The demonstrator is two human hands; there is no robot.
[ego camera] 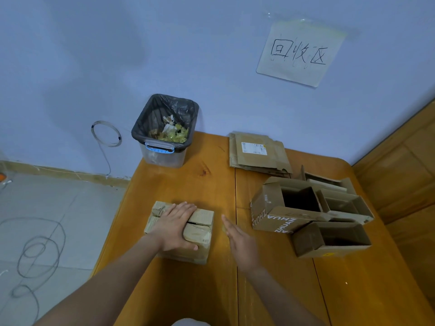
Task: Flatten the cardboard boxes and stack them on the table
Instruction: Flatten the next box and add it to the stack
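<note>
Left hand (175, 225) presses flat on the box (181, 231); right hand (237, 238) hovers spread at 3 o'clock. Next: collapse it, add to stack (259, 152) at 1 o'clock.

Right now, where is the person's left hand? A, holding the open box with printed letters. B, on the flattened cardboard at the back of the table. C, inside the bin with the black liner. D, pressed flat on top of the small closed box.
D: the left hand lies palm down on the closed box, while the right hand hovers open beside it over the table.
</note>
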